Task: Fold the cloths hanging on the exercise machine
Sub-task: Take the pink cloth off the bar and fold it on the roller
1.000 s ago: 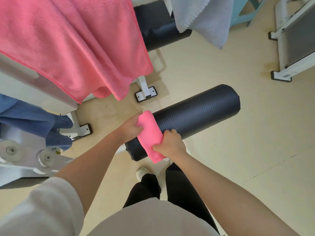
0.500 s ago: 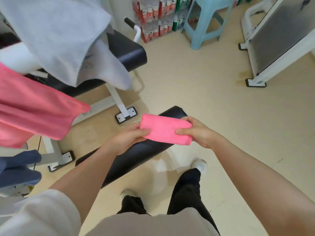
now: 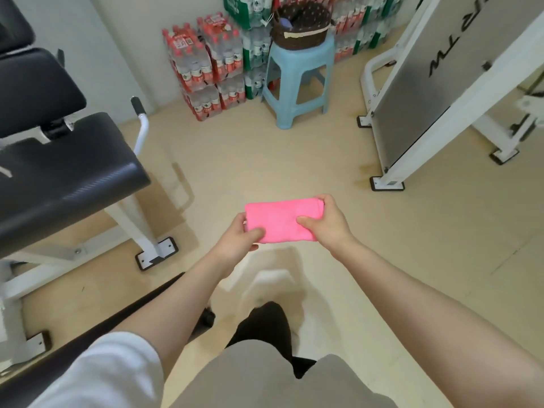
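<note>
Lifted off the pad, both hands point(image 3: 331, 223) pinch the folded pink cloth point(image 3: 282, 220).

I hold a folded cloth point(image 3: 281, 220) between my left hand point(image 3: 240, 241) and right hand point(image 3: 326, 222), above the floor point(image 3: 294, 163). A padded bench point(image 3: 64, 172) stands left; far ahead, a basket point(image 3: 300, 28) sits on a stool point(image 3: 298, 81), bottle packs point(image 3: 206, 66) just left of it; a machine frame point(image 3: 447, 83) stands right.

I hold the folded pink cloth point(image 3: 282, 221) flat above the floor, my left hand point(image 3: 239, 240) and right hand point(image 3: 329, 221) pinching its ends.
</note>
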Action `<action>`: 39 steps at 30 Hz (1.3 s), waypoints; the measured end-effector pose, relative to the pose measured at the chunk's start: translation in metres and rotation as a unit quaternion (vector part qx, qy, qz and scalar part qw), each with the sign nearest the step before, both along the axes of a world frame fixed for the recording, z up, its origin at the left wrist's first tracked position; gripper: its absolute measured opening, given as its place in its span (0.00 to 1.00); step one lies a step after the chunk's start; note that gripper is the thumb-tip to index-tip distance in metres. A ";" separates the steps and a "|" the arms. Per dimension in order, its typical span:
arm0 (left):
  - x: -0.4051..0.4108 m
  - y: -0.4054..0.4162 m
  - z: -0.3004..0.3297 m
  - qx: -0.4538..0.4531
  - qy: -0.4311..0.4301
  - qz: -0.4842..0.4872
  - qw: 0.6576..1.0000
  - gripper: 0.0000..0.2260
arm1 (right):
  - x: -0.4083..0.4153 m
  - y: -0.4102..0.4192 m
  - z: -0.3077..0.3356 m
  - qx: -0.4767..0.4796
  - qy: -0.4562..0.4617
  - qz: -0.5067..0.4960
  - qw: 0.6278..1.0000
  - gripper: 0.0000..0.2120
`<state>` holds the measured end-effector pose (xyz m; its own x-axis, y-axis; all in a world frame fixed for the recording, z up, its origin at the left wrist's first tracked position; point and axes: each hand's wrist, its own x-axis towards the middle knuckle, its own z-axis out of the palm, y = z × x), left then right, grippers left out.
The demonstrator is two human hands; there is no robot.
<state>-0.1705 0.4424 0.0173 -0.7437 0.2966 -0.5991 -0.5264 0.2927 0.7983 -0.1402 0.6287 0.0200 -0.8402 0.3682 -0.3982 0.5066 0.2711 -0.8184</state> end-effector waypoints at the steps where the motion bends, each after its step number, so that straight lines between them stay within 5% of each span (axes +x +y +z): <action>1: -0.012 0.012 -0.001 0.000 0.002 0.013 1.000 0.14 | -0.011 0.010 -0.001 0.004 0.004 0.003 1.000 0.24; 21: -0.445 0.258 0.021 0.008 0.086 -0.024 0.996 0.11 | -0.433 0.286 0.026 -0.198 -0.025 -0.037 0.979 0.16; 28: -0.596 0.336 -0.008 0.023 0.050 0.094 0.994 0.10 | -0.592 0.367 -0.009 -0.267 -0.043 0.005 0.963 0.16; 32: -0.706 0.387 -0.011 0.051 0.030 0.180 0.982 0.04 | -0.711 0.416 -0.023 -0.209 -0.062 0.085 0.972 0.15; 39: -0.878 0.434 -0.020 0.001 0.062 0.185 0.981 0.06 | -0.885 0.455 -0.047 -0.069 -0.107 0.205 0.971 0.21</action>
<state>-1.0484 0.8764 -0.0031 -0.8675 -0.0069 -0.4974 -0.4956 0.0987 0.8629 -1.0249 1.0832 -0.0271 -0.7976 -0.0483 -0.6013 0.5419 0.3806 -0.7494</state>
